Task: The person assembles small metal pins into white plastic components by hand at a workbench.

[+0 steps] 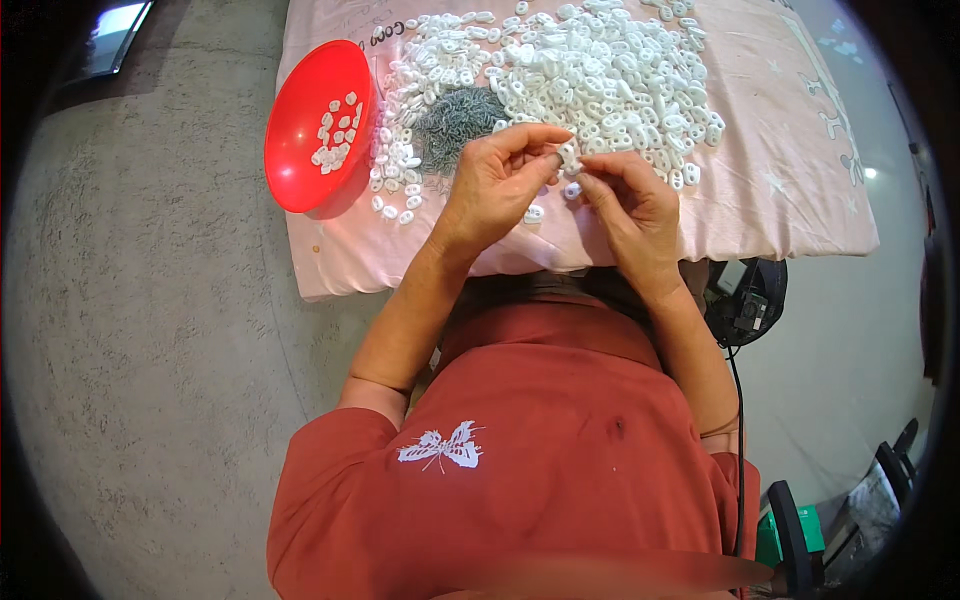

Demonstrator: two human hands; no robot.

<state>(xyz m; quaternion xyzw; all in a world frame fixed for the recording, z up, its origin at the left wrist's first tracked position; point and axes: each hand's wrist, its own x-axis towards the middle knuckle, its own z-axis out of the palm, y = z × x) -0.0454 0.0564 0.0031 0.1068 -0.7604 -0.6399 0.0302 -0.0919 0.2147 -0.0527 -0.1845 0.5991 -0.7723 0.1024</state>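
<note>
Over the pink cloth (780, 190), both hands meet at its near edge: the left hand (495, 185) and right hand (630, 200) each pinch, fingertips closed, one small white plastic piece (568, 157) between them. Beyond lie the white heap (600, 70), a grey pile (458, 118) and a red bowl (300, 150) with some pieces inside.

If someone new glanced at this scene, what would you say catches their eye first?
Most likely the big heap of small white plastic pieces spread over the pink cloth, with a grey pile of small metal parts at its left side. Next, the bright red bowl at the cloth's left edge, holding a few white pieces. In front of the heap, the left hand and right hand meet, pinching one white piece.
</note>
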